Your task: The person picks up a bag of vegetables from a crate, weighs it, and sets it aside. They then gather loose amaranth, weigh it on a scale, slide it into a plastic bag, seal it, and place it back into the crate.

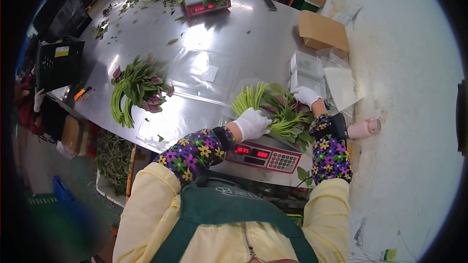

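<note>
Single head-worn camera, fisheye view with dark rounded corners, looking steeply down and forward over the wearer's chest, close to the scale (265, 156) at the near edge, steel table (234, 44) stretching away, floor at right.

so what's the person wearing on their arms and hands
Both hands wear white gloves, the left hand and the right hand. Each forearm has a dark sleeve cover printed with yellow, purple and green flowers, over pale yellow sleeves. A green apron covers the chest.
</note>
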Demonstrator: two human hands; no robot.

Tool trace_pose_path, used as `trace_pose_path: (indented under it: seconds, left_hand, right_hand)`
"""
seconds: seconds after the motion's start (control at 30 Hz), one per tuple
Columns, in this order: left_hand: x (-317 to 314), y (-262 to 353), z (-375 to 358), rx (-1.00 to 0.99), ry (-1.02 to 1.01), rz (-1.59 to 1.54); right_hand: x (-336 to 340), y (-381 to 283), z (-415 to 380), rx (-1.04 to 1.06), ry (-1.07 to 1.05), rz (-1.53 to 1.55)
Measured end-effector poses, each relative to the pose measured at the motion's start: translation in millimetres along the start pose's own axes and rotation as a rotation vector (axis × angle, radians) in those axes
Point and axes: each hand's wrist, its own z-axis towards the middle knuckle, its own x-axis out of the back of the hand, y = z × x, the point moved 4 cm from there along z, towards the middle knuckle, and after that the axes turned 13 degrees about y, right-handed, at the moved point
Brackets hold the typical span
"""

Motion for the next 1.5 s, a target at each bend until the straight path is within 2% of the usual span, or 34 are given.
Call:
trace_pose_path:
  seconds: [0.13, 0.27, 0.33, 0.4, 0.47, 0.53, 0.63, 0.73, 0.87, 0.93, 0.97, 1.03, 1.07, 1.1, 1.13, 1.17, 1.2, 1.27, 1.33, 1.4, 1.47, 1.5]
  left_hand:
    - [7, 3, 8, 0.017, -0.044, -0.016]
    - [4, 4, 8, 0.025, -0.011, -0.025]
    - [1, 4, 9, 0.022, 0.001, -0.03]
    - [-1, 8, 10, 0.017, 0.026, -0.037]
    - [1, 9, 10, 0.033, 0.026, -0.04]
    - [3, 10, 9, 0.046, 0.027, -0.033]
    - [6, 8, 6, 0.052, 0.051, -0.031]
    - [-1, 8, 4, 0.027, 0.058, -0.044]
    - [1, 12, 9, 0.03, 0.016, -0.017]
    - [-1, 9, 10, 0.044, 0.0, -0.016]
    - [-3, 9, 10, 0.026, 0.033, -0.035]
    - [-2, 8, 9, 0.03, 0.07, -0.041]
    - [2, 10, 11, 0.028, 0.048, -0.072]
    - [5, 10, 9, 0.046, 0.028, -0.097]
    - [8, 10, 10, 0.048, 0.039, -0.122]
    - [10, 10, 11, 0.056, 0.03, -0.112]
    - [17, 11, 13, 0.084, -0.001, -0.104]
    - [11, 6, 17, 0.101, 0.047, -0.133]
    - [2, 0, 26, 0.174, 0.022, -0.133]
    - [4, -3, 31, 0.201, 0.052, -0.147]
    - [7, -6, 32, 0.206, 0.053, -0.122]
    - [8, -5, 33, 0.222, 0.022, -0.111]
  right_hand:
    - [20, -14, -18, 0.002, -0.07, -0.051]
    - [42, -28, -30, -0.005, -0.046, -0.026]
    - [81, -56, -41, -0.049, 0.524, -0.368]
    - [87, -75, -37, 0.144, 0.696, -0.049]
    - [68, -131, -36, 0.449, 0.428, 0.398]
    - [27, -127, -18, 0.484, 0.231, 0.171]
    - [17, -88, -18, 0.089, 0.194, -0.342]
    - [24, -62, -24, -0.094, 0.184, -0.32]
    - [30, -51, -24, -0.223, 0.167, -0.324]
    - [31, -64, -27, -0.068, 0.248, -0.369]
    - [25, -59, -27, -0.062, 0.248, -0.367]
    - [7, -47, -19, 0.242, 0.212, -0.199]
    - [11, -47, -20, 0.123, 0.13, -0.02]
    - [7, -39, -15, 0.132, 0.138, 0.081]
    - [21, -47, -20, 0.115, 0.094, 0.098]
    - [24, -43, -20, 0.184, 0.096, 0.142]
    - [37, -50, -30, 0.234, 0.184, 0.161]
    - [67, -80, -52, 0.105, 0.066, 0.163]
    - [88, -113, -89, 0.138, 0.161, 0.131]
    - [90, -136, -116, 0.181, 0.049, 0.016]
    - [76, -155, -145, 0.369, 0.215, -0.214]
    - [65, -161, -153, 0.364, 0.214, -0.342]
